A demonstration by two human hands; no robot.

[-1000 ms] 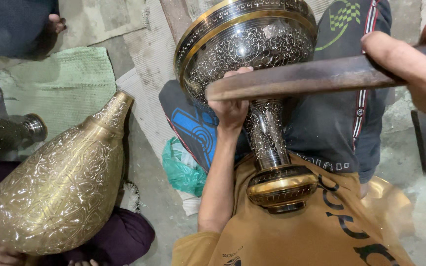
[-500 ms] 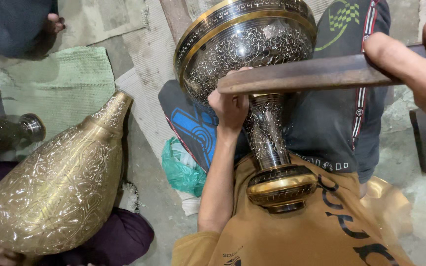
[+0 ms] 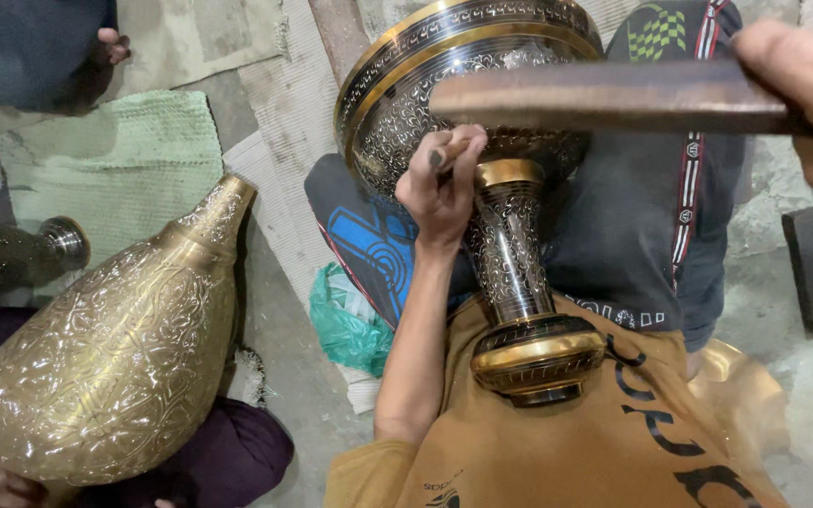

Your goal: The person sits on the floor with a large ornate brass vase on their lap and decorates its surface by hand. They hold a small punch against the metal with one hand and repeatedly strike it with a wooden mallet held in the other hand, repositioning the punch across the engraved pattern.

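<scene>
Workshop floor: concrete with a green mat [image 3: 124,160] and woven mats [image 3: 275,169]. Far left, dark metal vessel [image 3: 11,259] lies on its side. Next to it, big engraved brass flask [image 3: 119,348] rests tilted on another person's lap, neck pointing up-right; can't see inside either one. Green plastic bag [image 3: 350,320] sits on the floor between flask and wearer.

Left hand [image 3: 439,183] is clenched around a small punch [image 3: 446,153], tip set against the engraved goblet-shaped vase [image 3: 482,141] where bowl meets stem. Vase lies across the lap, foot [image 3: 536,357] against the mustard shirt [image 3: 566,452], bowl pointing away; interior not visible.

Right hand [image 3: 806,94] at top right grips a long brown bar [image 3: 613,99], held level over the bowl and just above the punch.

Versus 0.5 s ago: bar is higher and further right, left hand shifted slightly up the stem. Flask, vessel, bag unchanged.
</scene>
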